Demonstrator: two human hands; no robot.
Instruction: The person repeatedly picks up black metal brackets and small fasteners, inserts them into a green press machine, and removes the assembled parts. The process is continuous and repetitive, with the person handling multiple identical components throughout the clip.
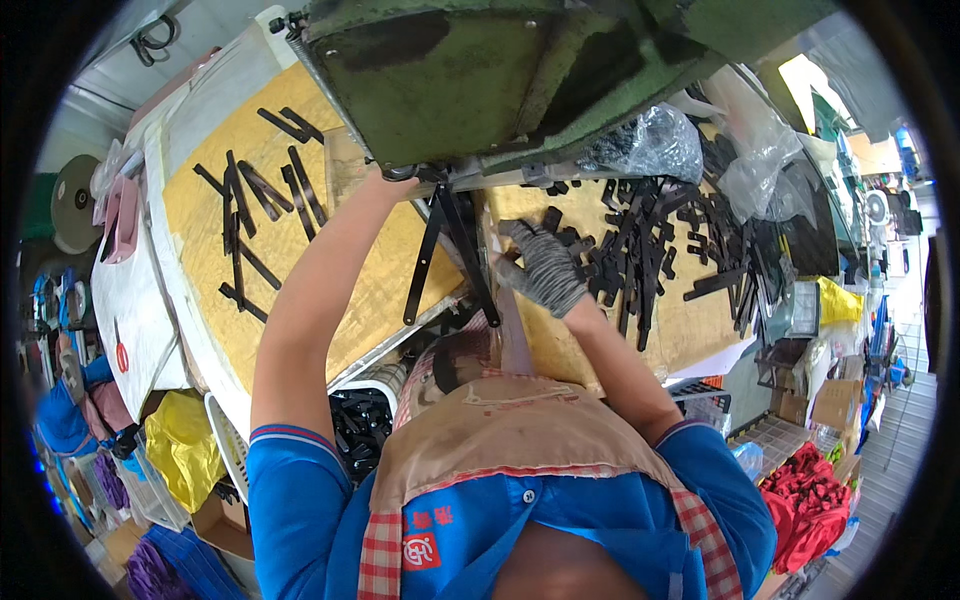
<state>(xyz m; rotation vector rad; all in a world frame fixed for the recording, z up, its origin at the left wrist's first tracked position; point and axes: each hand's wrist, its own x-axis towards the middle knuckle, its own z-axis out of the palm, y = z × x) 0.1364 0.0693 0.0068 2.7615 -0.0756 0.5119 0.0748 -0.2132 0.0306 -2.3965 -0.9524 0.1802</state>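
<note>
My left forearm reaches up to the front edge of a green machine (430,90), and my left hand (397,183) is mostly hidden there; its fingers do not show. Close to it, two long black metal strips (424,262) spread downward in a V from under the machine, with holes along them. Whether my left hand grips them is hidden. My right hand (545,270), in a grey knitted glove, is over the yellow worktop to the right of the strips. Its fingers and thumb are apart, beside small black metal pieces (570,238).
Several black strips (240,200) lie on the left yellow board (200,240). A pile of black strips and brackets (640,250) covers much of the right board, with clear plastic bags (660,140) behind. A white basket (360,420) of black parts is below, near my left elbow.
</note>
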